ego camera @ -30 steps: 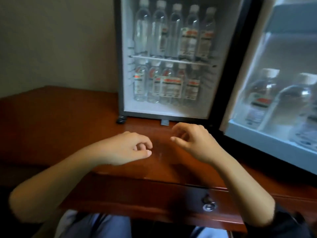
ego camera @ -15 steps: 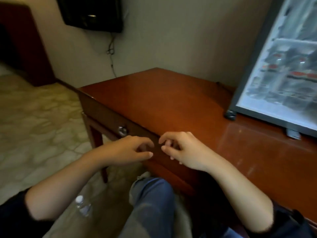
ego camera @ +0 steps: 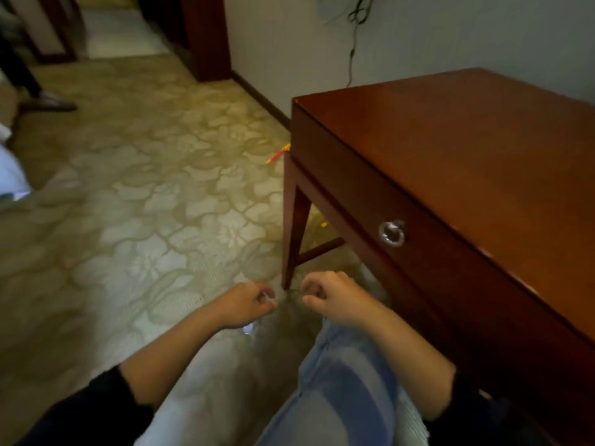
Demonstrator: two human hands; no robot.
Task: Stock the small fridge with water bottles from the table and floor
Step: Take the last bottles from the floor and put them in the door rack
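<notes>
Bottle point(ego camera: 248, 329) glint, curled empty hands, wood table point(ego camera: 467, 162)

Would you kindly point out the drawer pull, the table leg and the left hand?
drawer pull point(ego camera: 391, 232), head view, on the metal ring.
table leg point(ego camera: 295, 220), head view, mid-length.
left hand point(ego camera: 246, 305), head view, back of hand.

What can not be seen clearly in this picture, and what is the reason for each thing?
Head view, the only one:
- Bottle on the carpet: the left hand covers nearly all of it; only a shiny glint shows.
- Fridge: outside the frame, so its filling cannot be judged.
- Table: cut off by the right edge.
- Right hand: fingers curled, nothing visible in it.
- Small orange thing by the table corner: too small to identify.
</notes>
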